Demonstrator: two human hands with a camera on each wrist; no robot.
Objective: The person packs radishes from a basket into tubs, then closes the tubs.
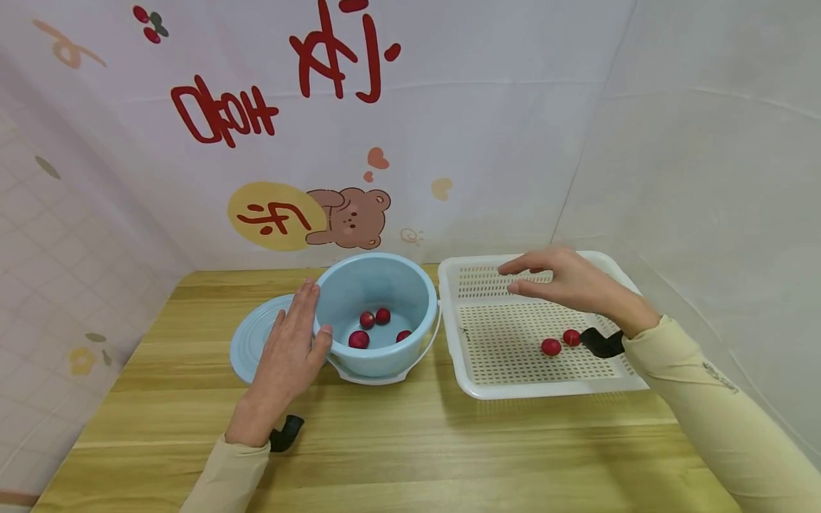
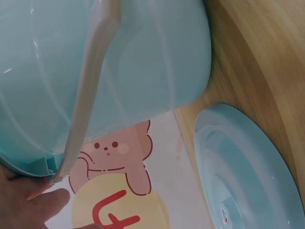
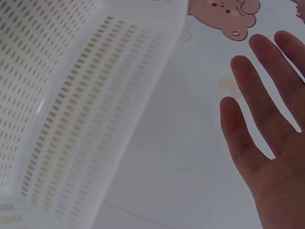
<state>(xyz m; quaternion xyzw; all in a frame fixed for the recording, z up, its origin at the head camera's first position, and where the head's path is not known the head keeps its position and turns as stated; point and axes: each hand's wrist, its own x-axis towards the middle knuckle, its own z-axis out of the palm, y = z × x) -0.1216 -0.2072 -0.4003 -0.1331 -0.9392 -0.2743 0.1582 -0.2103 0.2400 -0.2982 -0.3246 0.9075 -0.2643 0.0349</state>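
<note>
Remotely, I logged red balls (image 1: 359, 340) inside the blue bucket (image 1: 368, 365) on the table (image 1: 385, 456). The left hand (image 1: 291, 353) touched the bucket's left rim, fingers nearly straight, together. Right of the bucket, the right hand (image 1: 567, 278) hovered over the white basket (image 1: 551, 390), fingers spread.

- The light-blue bucket (image 2: 147, 62) is shown across the upper left, its smooth outer wall marked by pale reflections.
- The white handle (image 2: 88, 90) is seen slanting across the wall, from the top edge down to the rim.
- The left hand (image 2: 24, 202) is located at the lower-left corner, cut off by the frame; its fingers (image 2: 52, 204) are positioned at the rim, beside the handle's lower end.
- The round light-blue lid (image 2: 248, 157) is placed on the bench (image 2: 257, 43), near the bucket and partly cropped.
- A white backdrop (image 2: 190, 200) is printed with a brown bear (image 2: 107, 160) and a yellow disc (image 2: 86, 205) bearing red strokes (image 2: 119, 220).
</note>
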